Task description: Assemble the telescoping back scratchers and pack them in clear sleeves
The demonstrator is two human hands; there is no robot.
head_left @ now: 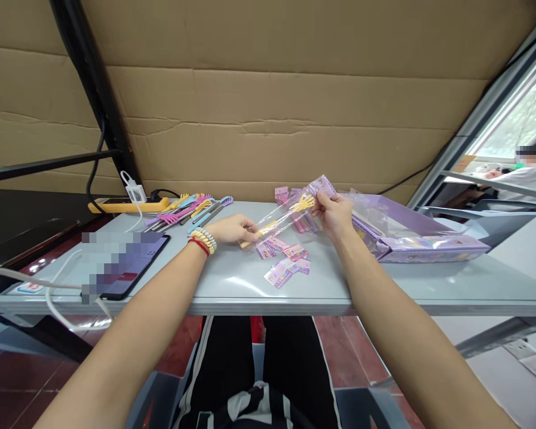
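A yellow back scratcher lies inside a long clear plastic bag with a purple printed top, slanting above the table. My left hand is closed on the scratcher's handle end at the bag's lower left. At the upper right, my right hand pinches the bag beside its printed top, near the claw-shaped head. Small pink and purple printed cards lie scattered below the bag. Behind my right hand, partly hidden, are several pink packaged pieces. Left of my left hand rests a pile of coloured back scratchers.
A purple box with clear plastic bags in it stands at the right. On the left are a phone or tablet, white cables and a yellow power strip with a charger. Cardboard lines the back. Another person sits far right.
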